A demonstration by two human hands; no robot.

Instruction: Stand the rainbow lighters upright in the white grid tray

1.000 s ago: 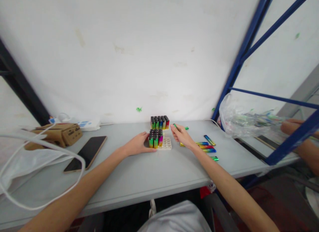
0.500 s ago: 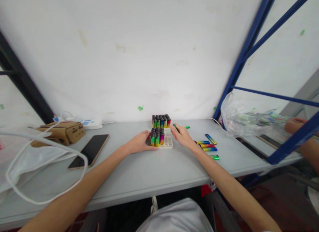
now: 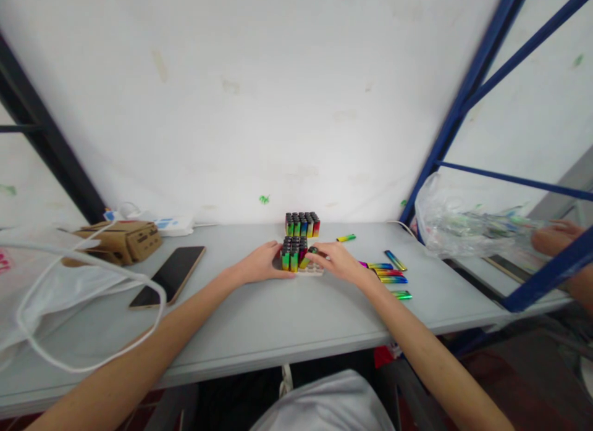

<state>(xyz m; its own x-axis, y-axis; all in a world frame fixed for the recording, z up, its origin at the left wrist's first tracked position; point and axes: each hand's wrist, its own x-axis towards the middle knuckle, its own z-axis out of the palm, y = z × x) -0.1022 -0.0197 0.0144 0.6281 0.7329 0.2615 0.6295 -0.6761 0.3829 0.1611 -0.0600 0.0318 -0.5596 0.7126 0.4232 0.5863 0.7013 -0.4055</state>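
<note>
A white tray (image 3: 311, 270) sits on the grey table (image 3: 278, 320), partly filled with upright rainbow-coloured lighters (image 3: 293, 254). My left hand (image 3: 260, 263) rests against the tray's left side, fingers curled round it. My right hand (image 3: 337, 260) pinches one lighter (image 3: 309, 255), tilted, over the tray's right part. A second, full block of lighters (image 3: 301, 224) stands behind. Several loose lighters (image 3: 388, 273) lie to the right of my right hand, and one more (image 3: 345, 238) lies further back.
A phone (image 3: 169, 275), a cardboard box (image 3: 121, 242), white cable (image 3: 69, 258) and a white bag lie at left. A blue frame (image 3: 445, 134) and a clear plastic bag (image 3: 467, 230) stand at right, where another person's hand (image 3: 553, 238) shows.
My right hand has moved left from beside the far loose lighter to the tray, carrying a lighter. My left hand has stayed on the tray.
</note>
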